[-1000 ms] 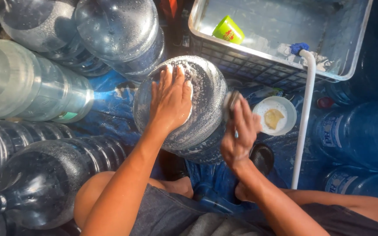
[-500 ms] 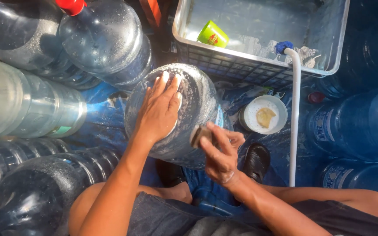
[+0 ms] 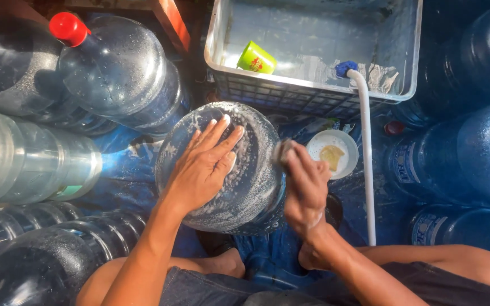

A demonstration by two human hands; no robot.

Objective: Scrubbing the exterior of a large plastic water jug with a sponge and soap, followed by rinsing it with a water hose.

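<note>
A large clear water jug [image 3: 250, 170] stands bottom-up between my knees, its surface covered in soap suds. My left hand [image 3: 205, 164] lies flat on the jug's base with fingers spread. My right hand [image 3: 304, 187] presses a small grey scrubbing pad [image 3: 282, 152] against the jug's right side. A small white bowl [image 3: 333, 153] with a yellowish lump of soap sits just right of the jug.
A grey plastic crate [image 3: 307, 90] holds water and a green cup [image 3: 255, 59]. A white hose [image 3: 367, 164] with a blue tip runs down from the crate. Many big water jugs lie around, left [image 3: 29, 161] and right [image 3: 472, 153]; one has a red cap [image 3: 68, 28].
My right hand has moved the scrubbing pad up the jug's right side. My left hand stays flat on the jug's base.
</note>
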